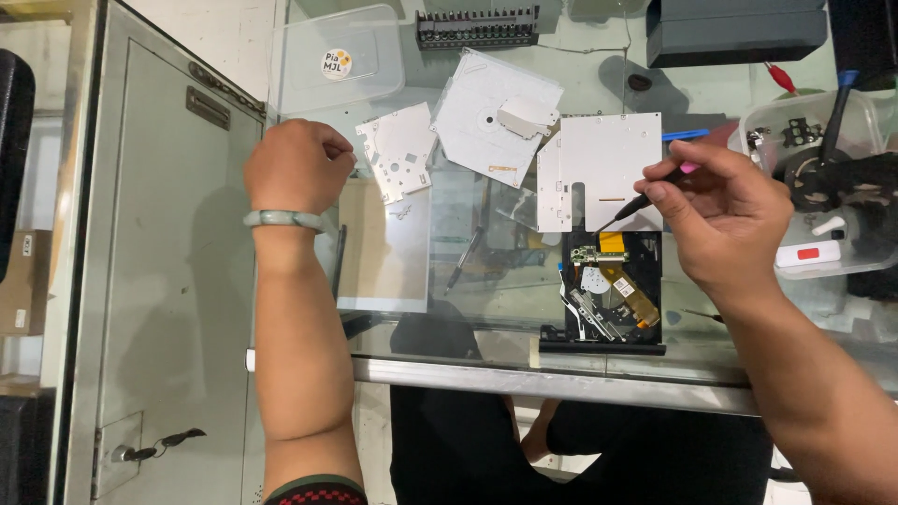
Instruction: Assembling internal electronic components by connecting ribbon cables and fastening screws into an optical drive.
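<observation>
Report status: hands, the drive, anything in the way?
Left hand fisted, empty. Right hand holds screwdriver, tip at opened drive. Loose metal cover overlaps drive's top.

A round sticker (pixel 336 64), yellow, orange and white, sits on the clear plastic lid (pixel 339 58) at upper centre-left. A brown cardboard box (pixel 25 281) with small white labels stands at the left edge, halfway down.

Both forearms are bare, no gloves or watch anywhere. The left hand (pixel 297 166) has a pale green bangle (pixel 282 219) sitting snug at the wrist, and further up that arm there's a bit of dark sleeve cuff (pixel 313 491) with red-and-green trim. The right hand (pixel 725 213) wears nothing at all.
</observation>
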